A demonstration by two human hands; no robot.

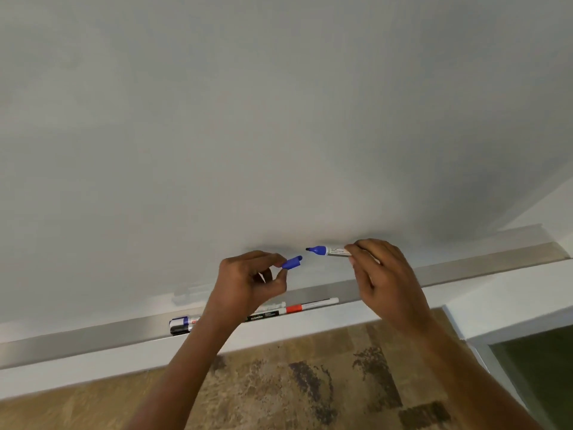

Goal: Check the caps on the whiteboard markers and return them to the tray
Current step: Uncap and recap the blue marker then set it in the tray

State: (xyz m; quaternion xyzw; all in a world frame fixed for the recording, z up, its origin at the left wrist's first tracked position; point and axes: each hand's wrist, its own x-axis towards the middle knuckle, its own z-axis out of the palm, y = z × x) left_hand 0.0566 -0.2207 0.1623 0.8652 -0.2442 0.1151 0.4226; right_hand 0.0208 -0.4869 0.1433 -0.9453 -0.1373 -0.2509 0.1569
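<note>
Just below the middle of the frame, two bare hands are raised in front of a whiteboard (279,119) that fills the whole upper part of the view. On the right, the right hand (384,277) pinches the barrel of a blue marker (330,250) between thumb and fingers; the marker lies nearly level, with its uncovered dark tip pointing toward the left of the frame. On the left, the left hand (248,280) grips a blue cap (292,262) between thumb and forefinger, its other fingers curled in, with the cap's free end aimed up and right at the marker tip. Cap and tip are near each other but apart, a small gap of whiteboard showing between them.

Below the hands, a metal tray (93,336) runs along the bottom edge of the board, sloping from lower left to the right edge of the frame. Several markers lie in it. Left of the left wrist, a black-capped marker (179,329) rests just beside another one with a blue band (179,321). Right of the wrist, a long white marker with a red band (307,306) lies lengthwise in the tray, and a black-labelled marker (260,316) shows partly from behind the left hand. A pale object behind these is too blurred to identify.

Under the tray, a white ledge (77,380) crosses the frame, and beneath it a mottled brown floor (294,383) fills the bottom, partly covered by both forearms.
</note>
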